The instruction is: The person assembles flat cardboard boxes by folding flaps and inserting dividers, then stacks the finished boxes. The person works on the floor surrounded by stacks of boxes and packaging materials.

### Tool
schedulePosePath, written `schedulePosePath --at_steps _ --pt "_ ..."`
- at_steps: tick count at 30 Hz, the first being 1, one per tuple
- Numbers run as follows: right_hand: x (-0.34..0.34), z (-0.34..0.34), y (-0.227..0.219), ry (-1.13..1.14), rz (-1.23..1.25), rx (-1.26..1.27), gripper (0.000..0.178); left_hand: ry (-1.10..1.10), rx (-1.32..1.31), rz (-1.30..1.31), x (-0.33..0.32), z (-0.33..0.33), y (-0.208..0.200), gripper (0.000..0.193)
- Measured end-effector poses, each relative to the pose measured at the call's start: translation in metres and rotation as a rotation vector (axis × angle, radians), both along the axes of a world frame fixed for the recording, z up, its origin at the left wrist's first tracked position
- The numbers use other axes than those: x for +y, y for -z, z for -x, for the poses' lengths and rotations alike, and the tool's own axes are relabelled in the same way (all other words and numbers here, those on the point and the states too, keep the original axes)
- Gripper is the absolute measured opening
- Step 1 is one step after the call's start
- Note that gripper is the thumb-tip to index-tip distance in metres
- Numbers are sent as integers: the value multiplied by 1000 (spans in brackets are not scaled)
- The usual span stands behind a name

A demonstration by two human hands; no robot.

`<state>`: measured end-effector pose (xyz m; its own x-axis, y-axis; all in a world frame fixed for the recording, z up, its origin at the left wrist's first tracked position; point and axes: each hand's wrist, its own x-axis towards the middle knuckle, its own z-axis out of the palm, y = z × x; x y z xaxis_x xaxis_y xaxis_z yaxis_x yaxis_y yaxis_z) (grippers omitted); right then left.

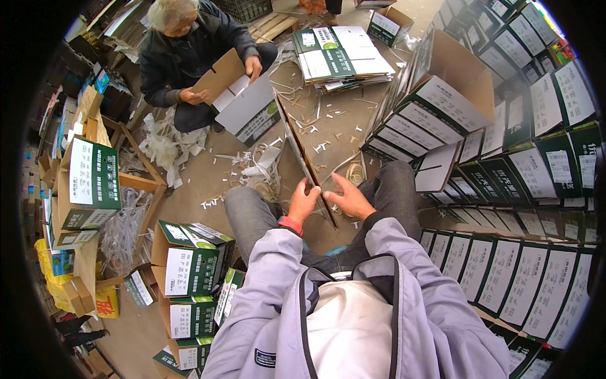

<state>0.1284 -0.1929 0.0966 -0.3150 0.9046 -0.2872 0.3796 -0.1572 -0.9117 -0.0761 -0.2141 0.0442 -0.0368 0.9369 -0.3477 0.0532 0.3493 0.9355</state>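
A folded-flat cardboard carton (307, 159) stands nearly edge-on between my knees, so its broad faces hardly show. My left hand (303, 203), with a red band at the wrist, is closed at the carton's near part, thumb and fingers by its edge. On the other side is my right hand (351, 199), its fingers spread and its thumb close to the same edge; whether it touches the board I cannot tell. Small scraps of cut cardboard (322, 147) litter the floor around the carton.
Across from me a seated person (189, 57) handles a partly opened carton (249, 114). Flat cartons (341, 54) lie stacked at the back. Rows of green-and-white boxes (499, 271) wall the right side. More boxes (186, 271) stand at my left, near a wooden frame (139, 182).
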Motion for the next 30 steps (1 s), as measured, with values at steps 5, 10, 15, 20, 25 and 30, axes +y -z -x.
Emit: schedulePosePath --at_steps 5,10,15,20,25,30 --pt "8 9 -14 -133 -70 -249 73 -67 193 -152 23 0 -24 75" --pt "4 31 -38 -78 -296 -501 51 -161 558 -216 45 9 -11 86" --pt "13 35 -27 -113 -182 -578 32 -129 642 -180 90 7 -40 89" --pt "15 41 -17 -133 -177 -649 25 -126 743 -134 134 33 -35 79" --pt "40 13 -9 -53 -271 -712 26 -93 869 -55 108 73 -69 64" --pt "101 -39 -27 163 -251 -713 31 63 788 -306 18 92 -119 59"
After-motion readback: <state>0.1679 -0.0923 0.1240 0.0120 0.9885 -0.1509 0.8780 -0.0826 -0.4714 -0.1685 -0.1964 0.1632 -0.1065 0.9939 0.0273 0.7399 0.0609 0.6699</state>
